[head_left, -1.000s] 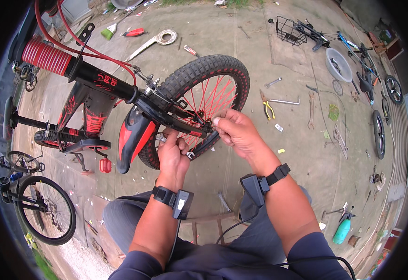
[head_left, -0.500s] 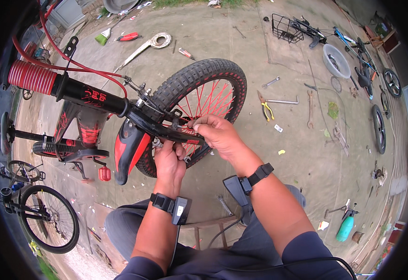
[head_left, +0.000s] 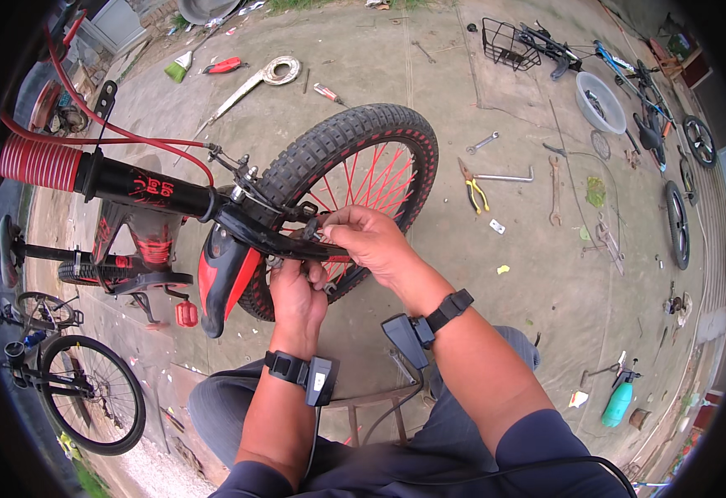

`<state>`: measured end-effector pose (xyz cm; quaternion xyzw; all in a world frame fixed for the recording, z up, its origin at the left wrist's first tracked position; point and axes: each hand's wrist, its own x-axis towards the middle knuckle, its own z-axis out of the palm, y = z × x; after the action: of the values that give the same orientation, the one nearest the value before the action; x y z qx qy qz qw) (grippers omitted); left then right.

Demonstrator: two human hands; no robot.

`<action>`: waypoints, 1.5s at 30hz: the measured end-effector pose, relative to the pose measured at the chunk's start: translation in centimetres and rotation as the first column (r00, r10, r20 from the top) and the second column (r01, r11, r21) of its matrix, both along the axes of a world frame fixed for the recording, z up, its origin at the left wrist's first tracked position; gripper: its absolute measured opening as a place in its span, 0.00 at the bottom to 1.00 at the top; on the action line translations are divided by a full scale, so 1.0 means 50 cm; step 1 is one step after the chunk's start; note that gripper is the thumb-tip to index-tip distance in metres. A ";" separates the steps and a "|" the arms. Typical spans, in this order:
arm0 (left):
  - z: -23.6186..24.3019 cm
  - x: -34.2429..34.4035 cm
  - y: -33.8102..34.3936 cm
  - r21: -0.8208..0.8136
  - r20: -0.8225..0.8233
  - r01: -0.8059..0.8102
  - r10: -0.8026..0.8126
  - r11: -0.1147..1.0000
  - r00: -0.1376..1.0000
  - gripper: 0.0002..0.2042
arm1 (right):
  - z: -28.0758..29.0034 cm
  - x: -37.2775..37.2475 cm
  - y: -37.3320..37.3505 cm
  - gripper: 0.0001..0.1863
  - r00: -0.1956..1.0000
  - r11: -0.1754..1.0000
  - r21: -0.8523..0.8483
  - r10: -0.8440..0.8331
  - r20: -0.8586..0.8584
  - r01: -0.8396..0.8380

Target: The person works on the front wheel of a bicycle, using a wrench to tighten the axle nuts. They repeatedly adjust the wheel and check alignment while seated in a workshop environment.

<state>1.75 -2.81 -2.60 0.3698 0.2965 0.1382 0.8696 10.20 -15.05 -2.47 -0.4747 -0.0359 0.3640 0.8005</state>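
Note:
A black and red bicycle's front wheel with red spokes is in front of me, beside the black fork and a black-and-red mudguard. My left hand is closed on a silver wrench below the fork, partly hidden by my fingers. My right hand pinches at a small dark fitting over the fork near the wheel's middle; whatever sits between thumb and finger is too small to name. A front brake sits above, against the tyre.
Yellow-handled pliers, wrenches, a screwdriver and a green spray bottle lie or stand on the ground. A grey basin is at right. Other bicycles and loose wheels lie at both sides.
My right hand has moved left along the fork toward the fender, and my left hand has shifted slightly lower. The bicycle's front appears further left as the view shifts.

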 end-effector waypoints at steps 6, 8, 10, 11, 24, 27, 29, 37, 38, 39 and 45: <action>0.002 -0.001 0.003 -0.008 -0.020 -0.007 0.007 1.000 1.000 0.08 | -0.004 0.005 0.006 0.09 0.997 0.999 -0.017 0.039 0.060 -0.038; 0.003 0.000 0.003 -0.008 -0.030 0.002 -0.002 1.000 1.000 0.09 | -0.015 0.005 0.010 0.09 0.998 0.999 0.023 0.022 0.061 -0.024; 0.005 0.000 0.003 -0.008 -0.040 0.004 -0.004 1.000 0.999 0.10 | -0.023 0.006 0.013 0.08 0.999 0.999 0.046 0.014 0.052 -0.017; 0.005 0.000 0.003 -0.008 -0.045 0.003 -0.003 1.000 0.999 0.11 | -0.026 0.007 0.014 0.08 0.999 0.999 0.050 0.014 0.042 -0.016; 0.025 -0.026 -0.011 0.116 -0.106 -0.002 0.014 0.993 0.994 0.11 | -0.008 0.022 -0.028 0.07 0.971 0.974 0.209 -0.041 -0.234 0.091; 0.028 -0.054 -0.020 0.226 -0.148 -0.104 0.140 0.969 0.979 0.08 | 0.008 0.017 -0.048 0.08 0.959 0.960 0.267 -0.010 -0.284 0.089; 0.031 -0.079 -0.029 0.270 -0.143 -0.055 0.097 0.961 0.985 0.06 | 0.023 0.012 -0.063 0.08 0.960 0.955 0.289 0.015 -0.280 0.069; 0.130 -0.085 -0.086 0.653 0.020 -0.005 -0.011 0.757 1.000 0.08 | 0.052 -0.019 -0.085 0.07 0.981 0.943 0.307 0.164 -0.104 -0.125; 0.154 -0.084 -0.086 0.632 0.011 0.064 -0.092 0.772 0.996 0.10 | 0.055 -0.024 -0.090 0.06 0.980 0.942 0.298 0.185 -0.070 -0.157; 0.161 -0.080 -0.088 0.652 -0.018 0.095 -0.110 0.753 0.994 0.10 | 0.057 -0.028 -0.095 0.06 0.978 0.939 0.287 0.207 -0.036 -0.188; 0.162 -0.085 -0.091 0.732 -0.035 0.160 -0.198 0.662 0.980 0.16 | 0.078 -0.039 -0.110 0.06 0.985 0.955 0.248 0.171 -0.008 -0.164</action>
<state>-2.52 -7.38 5.49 0.7098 0.1583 0.1677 0.6656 8.27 -20.54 1.42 -0.3615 -0.1092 0.4303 0.8199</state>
